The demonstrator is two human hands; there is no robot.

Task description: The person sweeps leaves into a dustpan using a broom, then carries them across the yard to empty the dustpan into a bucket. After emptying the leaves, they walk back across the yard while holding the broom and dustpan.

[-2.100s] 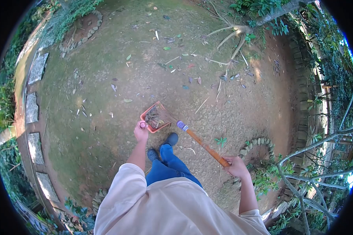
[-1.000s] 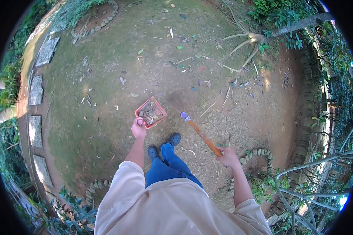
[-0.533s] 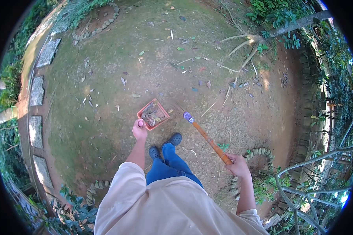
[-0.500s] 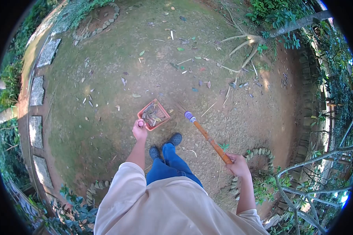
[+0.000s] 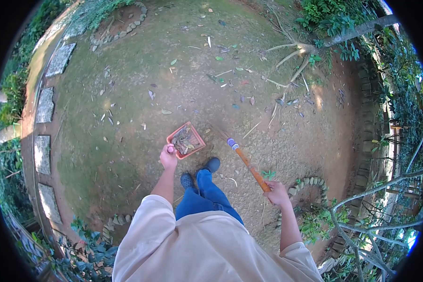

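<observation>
My left hand (image 5: 168, 157) is closed round the pink handle end of an orange-red dustpan (image 5: 200, 146). Dry leaves (image 5: 185, 139) and bits of litter lie inside the pan, whose open side is turned up toward me. In my right hand (image 5: 277, 193) is the wooden handle of a broom (image 5: 250, 167), gripped near its upper end. Purple and white binding wraps the broom just above its thin bristles, which point at the ground a little right of the dustpan and look blurred.
Scattered leaves (image 5: 166, 112) and twigs lie over the mossy soil ahead. Tree roots (image 5: 300, 49) spread at upper right. Stone slabs (image 5: 43, 155) line the left edge, and a stone ring (image 5: 315, 181) sits right of my feet. Bare branches (image 5: 380, 191) reach in at lower right.
My right hand has shifted slightly up and left with the broom, its bristles now a bit further right and lower. The dustpan sits slightly lower and to the right in view.
</observation>
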